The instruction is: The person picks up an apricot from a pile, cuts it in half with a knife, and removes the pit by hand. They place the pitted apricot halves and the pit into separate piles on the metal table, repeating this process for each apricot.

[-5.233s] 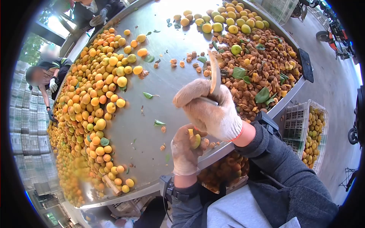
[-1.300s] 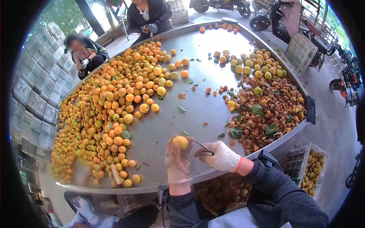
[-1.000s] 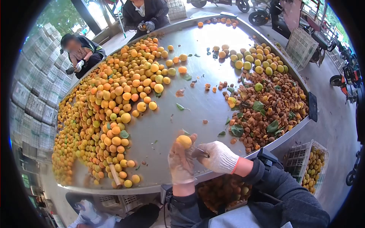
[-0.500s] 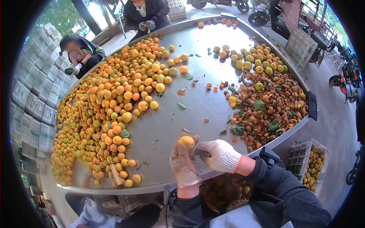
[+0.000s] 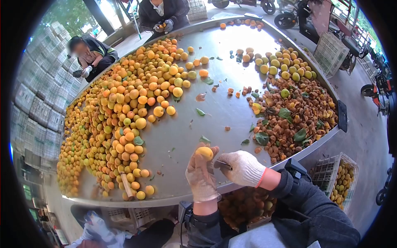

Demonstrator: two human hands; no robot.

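Steel sorting table (image 5: pixel 215 120), open yard. Left hand (image 5: pixel 201 175) pinches apricot (image 5: pixel 204 153); right hand (image 5: pixel 244 168) clenches knife (image 5: pixel 222 164), blade beside fingertips. Hazard: slip cuts glove.

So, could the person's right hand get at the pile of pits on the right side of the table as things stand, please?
Probably yes: the right hand sits beside the pile of pits, with bare table between, though it holds a small blade.
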